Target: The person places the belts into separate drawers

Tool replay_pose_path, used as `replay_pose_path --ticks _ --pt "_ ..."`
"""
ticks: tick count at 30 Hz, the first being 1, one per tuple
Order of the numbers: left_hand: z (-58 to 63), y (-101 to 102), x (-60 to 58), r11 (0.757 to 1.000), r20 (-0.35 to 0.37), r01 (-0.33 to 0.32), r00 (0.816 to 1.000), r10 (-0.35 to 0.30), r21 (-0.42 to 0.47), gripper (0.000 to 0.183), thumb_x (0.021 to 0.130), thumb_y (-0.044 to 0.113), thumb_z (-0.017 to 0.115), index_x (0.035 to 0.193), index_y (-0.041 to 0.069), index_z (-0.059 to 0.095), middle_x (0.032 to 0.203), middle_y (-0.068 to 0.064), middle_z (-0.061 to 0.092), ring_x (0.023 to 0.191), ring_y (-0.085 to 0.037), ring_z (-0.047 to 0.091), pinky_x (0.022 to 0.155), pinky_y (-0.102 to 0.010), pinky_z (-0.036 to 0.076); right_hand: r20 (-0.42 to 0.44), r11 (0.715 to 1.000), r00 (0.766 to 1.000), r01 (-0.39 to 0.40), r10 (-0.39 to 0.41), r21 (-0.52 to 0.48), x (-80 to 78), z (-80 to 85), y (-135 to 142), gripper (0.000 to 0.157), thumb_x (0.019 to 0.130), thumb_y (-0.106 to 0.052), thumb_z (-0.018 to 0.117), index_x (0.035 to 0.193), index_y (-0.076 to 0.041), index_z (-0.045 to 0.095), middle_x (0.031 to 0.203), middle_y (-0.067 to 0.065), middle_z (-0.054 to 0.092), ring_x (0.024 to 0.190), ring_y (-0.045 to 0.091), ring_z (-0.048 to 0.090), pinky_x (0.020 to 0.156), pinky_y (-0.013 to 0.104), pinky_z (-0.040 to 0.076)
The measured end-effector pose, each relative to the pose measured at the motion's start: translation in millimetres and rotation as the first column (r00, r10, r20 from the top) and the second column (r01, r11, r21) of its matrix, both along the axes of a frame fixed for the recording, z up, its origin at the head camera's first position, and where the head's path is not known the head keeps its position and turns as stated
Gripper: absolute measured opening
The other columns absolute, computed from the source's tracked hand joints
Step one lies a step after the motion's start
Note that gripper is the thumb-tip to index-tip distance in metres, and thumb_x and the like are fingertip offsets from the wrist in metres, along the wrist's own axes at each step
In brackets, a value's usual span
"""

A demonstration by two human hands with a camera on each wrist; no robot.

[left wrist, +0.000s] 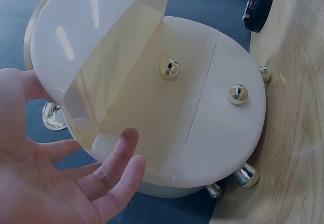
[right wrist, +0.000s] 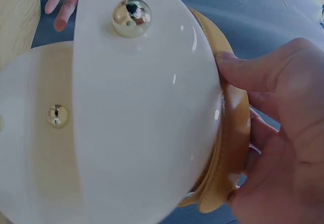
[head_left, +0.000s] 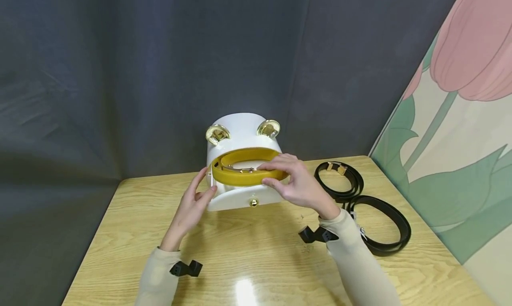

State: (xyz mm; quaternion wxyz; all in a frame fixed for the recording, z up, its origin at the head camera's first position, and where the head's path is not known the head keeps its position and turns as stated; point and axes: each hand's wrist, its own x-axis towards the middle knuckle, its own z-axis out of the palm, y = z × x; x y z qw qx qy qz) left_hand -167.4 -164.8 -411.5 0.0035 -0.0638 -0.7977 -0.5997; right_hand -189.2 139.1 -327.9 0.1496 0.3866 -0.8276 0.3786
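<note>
right grip (head_left: 297,181): pinching coiled yellow belt (head_left: 236,179) | left grip (head_left: 194,204): spread wide at white box (head_left: 242,121) | tip: keep belt level

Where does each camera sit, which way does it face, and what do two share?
Head: worn on the head, facing forward and down at the table, white container and yellow belt; left hand, right hand and sleeves show.
Left wrist: on that wrist, facing past the left hand toward the white container's gold knobs.
Right wrist: on that wrist, facing the white container; the right hand pinches the yellow belt.
Both wrist views share the white container and left hand's fingers.
</note>
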Motion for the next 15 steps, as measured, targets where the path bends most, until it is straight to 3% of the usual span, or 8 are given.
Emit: replay_pose_path --ticks 7,15 --pt "0.3 -1.3 1.9 1.0 0.007 -0.006 1.0 0.006 -0.019 0.071 0.111 0.036 0.057 0.172 0.023 0.022 0.178 -0.012 0.02 0.092 -0.008 0.069 0.072 -0.025 0.051 0.032 0.998 0.999 -0.03 0.028 0.062 -8.3 6.6 3.1 0.028 0.091 -0.012 0.085 0.118 -0.011 0.082 0.107 0.0 0.082 0.098 0.017 0.07 0.093 0.038 0.05" --pt "0.8 -1.0 0.8 0.999 -0.006 -0.001 1.0 0.001 -0.033 0.071 0.111 0.037 0.057 0.171 0.024 0.022 0.177 -0.011 0.023 0.09 -0.01 0.069 0.068 -0.027 0.05 0.155 0.996 0.988 -0.028 0.014 0.088 -11.3 10.5 6.5 0.027 0.09 -0.016 0.087 0.117 -0.014 0.084 0.113 0.0 0.082 0.108 0.02 0.074 0.098 0.042 0.058"
